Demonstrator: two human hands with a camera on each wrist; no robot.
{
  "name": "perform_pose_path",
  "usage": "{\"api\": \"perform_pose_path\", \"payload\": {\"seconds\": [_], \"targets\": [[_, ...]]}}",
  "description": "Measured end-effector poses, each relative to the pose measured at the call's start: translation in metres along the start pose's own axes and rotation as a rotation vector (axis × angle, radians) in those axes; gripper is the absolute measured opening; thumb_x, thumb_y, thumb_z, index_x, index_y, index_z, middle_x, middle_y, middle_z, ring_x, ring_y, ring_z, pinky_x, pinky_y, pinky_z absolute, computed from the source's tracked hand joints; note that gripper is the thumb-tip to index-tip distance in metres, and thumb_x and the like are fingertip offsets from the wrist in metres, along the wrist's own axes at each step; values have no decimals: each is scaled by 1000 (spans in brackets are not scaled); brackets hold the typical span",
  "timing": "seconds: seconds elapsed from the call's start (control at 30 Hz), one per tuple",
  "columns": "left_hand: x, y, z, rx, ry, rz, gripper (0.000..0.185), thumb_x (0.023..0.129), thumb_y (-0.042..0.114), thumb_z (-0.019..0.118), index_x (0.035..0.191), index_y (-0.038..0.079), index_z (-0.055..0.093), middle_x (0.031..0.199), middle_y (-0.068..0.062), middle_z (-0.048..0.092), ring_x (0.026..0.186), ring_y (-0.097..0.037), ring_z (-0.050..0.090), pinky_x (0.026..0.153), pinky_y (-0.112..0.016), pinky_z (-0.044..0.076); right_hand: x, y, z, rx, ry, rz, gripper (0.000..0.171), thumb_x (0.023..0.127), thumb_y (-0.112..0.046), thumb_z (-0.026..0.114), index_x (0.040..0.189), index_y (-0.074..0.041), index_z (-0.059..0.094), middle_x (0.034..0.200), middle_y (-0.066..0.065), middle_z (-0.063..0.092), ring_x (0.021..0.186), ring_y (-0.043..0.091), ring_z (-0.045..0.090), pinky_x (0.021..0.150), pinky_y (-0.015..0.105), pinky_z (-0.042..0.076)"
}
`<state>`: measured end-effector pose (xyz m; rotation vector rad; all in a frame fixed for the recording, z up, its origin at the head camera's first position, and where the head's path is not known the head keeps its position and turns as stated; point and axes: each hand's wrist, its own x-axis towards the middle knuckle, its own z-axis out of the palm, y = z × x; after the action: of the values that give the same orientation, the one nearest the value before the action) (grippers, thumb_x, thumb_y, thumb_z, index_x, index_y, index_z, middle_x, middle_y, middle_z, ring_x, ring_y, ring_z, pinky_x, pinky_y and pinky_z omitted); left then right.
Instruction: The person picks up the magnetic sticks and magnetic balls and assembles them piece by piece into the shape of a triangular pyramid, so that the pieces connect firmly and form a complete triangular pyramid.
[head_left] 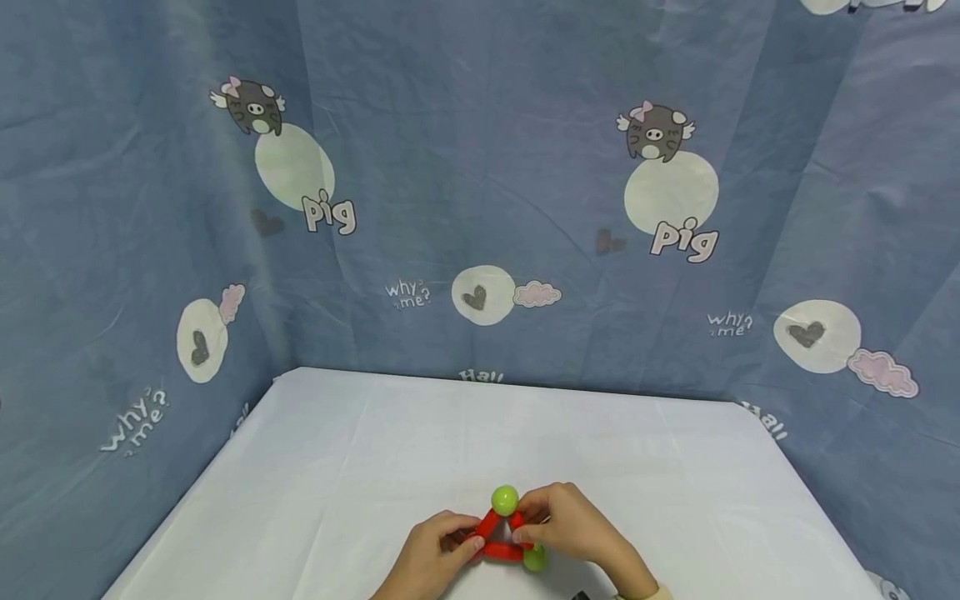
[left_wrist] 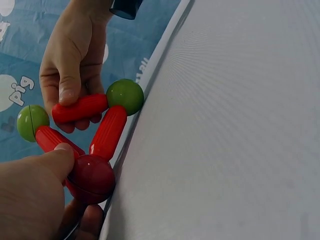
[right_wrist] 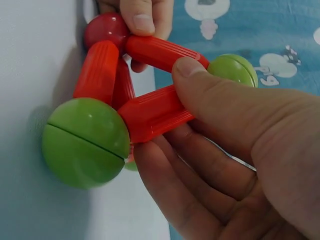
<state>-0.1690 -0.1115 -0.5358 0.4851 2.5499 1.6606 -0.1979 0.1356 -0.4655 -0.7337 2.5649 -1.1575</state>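
A small triangle of red rods (head_left: 497,540) joined by balls stands upright near the table's front edge. Its top corner is a green ball (head_left: 504,500), with another green ball (head_left: 536,560) at the lower right. My left hand (head_left: 467,546) pinches the dark red ball (left_wrist: 91,177) at the lower left corner. My right hand (head_left: 527,530) pinches the red rod (right_wrist: 155,112) between the two green balls, thumb on top and fingers under it. In the right wrist view the lower green ball (right_wrist: 85,142) rests against the white table (right_wrist: 35,75).
The white cloth-covered table (head_left: 465,433) stretches away ahead of the hands. Blue cartoon-print fabric (head_left: 480,167) walls it in at the back and on both sides. A dark wrist strap (left_wrist: 125,7) shows on the right arm.
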Motion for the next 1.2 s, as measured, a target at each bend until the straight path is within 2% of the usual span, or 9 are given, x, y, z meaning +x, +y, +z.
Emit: {"api": "perform_pose_path", "payload": {"seconds": [0.57, 1.2], "targets": [[0, 1, 0, -6, 6, 44, 31, 94, 30, 74, 117, 8, 76, 99, 0, 72, 84, 2, 64, 74, -18, 54, 0, -1, 4, -19, 47, 12, 14, 82, -22, 86, 90, -14, 79, 82, -8, 77, 72, -1, 65, 65, 21, 52], [0, 0, 1, -3, 22, 33, 33, 93, 31, 75, 117, 9, 76, 100, 0, 73, 84, 3, 63, 74, -18, 53, 1, 1, 5, -18, 50, 22, 13, 83, -23, 85, 92, -14, 79, 82, -9, 76, 73, 0, 65, 66, 22, 53]]}}
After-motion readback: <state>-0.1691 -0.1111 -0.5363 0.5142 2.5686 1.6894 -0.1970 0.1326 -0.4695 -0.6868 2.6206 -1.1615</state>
